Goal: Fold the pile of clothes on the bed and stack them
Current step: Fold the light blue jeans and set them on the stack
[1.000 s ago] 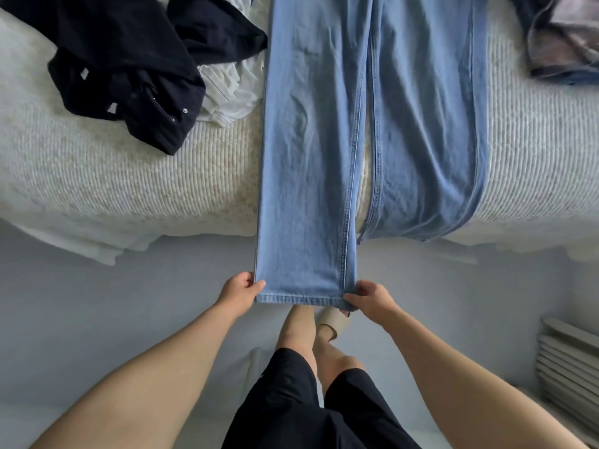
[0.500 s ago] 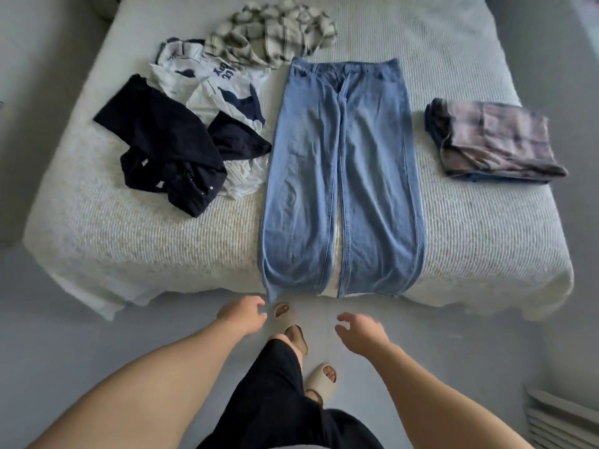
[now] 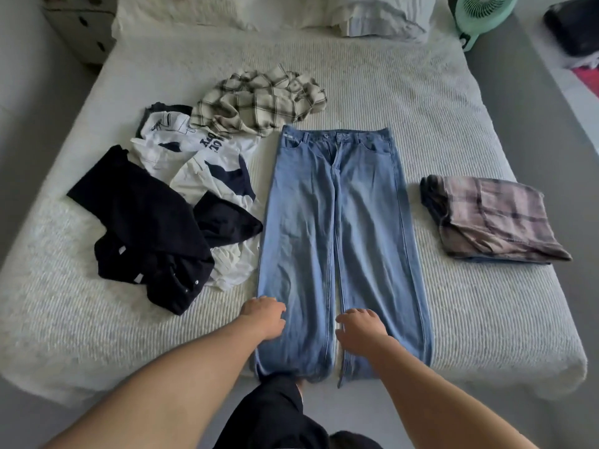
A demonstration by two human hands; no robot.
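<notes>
Light blue jeans (image 3: 340, 241) lie flat and spread out down the middle of the white bed (image 3: 470, 319), waistband away from me, hems at the near edge. My left hand (image 3: 264, 315) rests on the outer edge of the left leg, fingers relaxed. My right hand (image 3: 359, 327) lies with spread fingers on the right leg near the gap between the legs. To the left lies the unfolded pile: a black garment (image 3: 146, 228), a white and navy printed top (image 3: 201, 157) and a cream checked shirt (image 3: 259, 102). A folded pink-grey plaid garment (image 3: 489, 218) sits on the right.
Pillows (image 3: 372, 14) line the head of the bed. A mint green fan (image 3: 479, 14) stands on the floor at the back right. A drawer unit (image 3: 81, 30) stands at the back left. Grey floor runs along both sides of the bed.
A second ago both hands gripped the hem of the left jeans leg hanging over the bed edge. They let go, and now both rest on the flattened legs; my view has lifted.
</notes>
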